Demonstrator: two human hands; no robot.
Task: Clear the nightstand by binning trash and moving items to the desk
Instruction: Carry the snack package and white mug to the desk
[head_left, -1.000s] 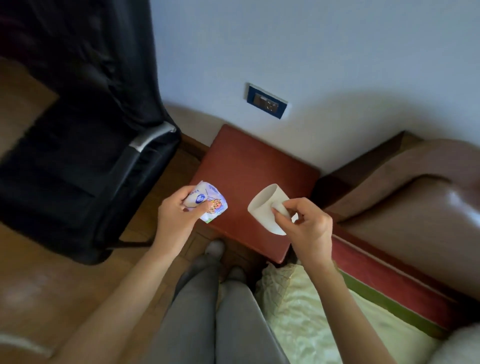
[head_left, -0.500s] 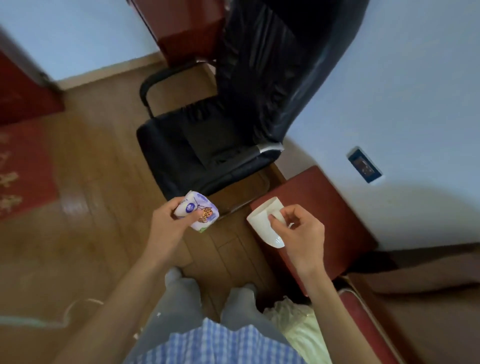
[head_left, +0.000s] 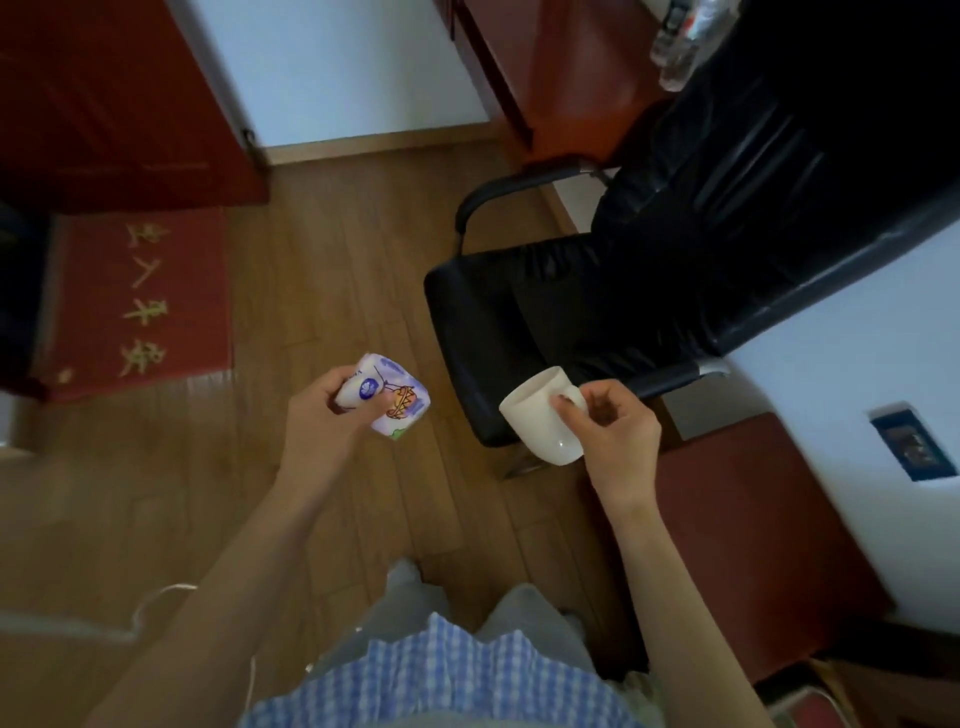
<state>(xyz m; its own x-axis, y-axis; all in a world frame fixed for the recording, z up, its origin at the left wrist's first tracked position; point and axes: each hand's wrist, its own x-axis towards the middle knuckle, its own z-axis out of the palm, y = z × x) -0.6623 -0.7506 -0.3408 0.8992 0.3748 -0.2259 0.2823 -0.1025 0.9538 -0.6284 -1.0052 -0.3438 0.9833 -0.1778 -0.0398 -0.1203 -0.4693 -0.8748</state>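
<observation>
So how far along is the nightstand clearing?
The visible part of the nightstand top looks bare. In hand: the left hand holds a small printed packet, the right hand a white mug. Left: binning or setting them on the desk; no bin shows.

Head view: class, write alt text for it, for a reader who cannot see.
A person's left hand holds a small printed tissue pack and the right hand a white mug, above a wooden floor. A black office chair stands ahead, a red-brown nightstand at right.
</observation>
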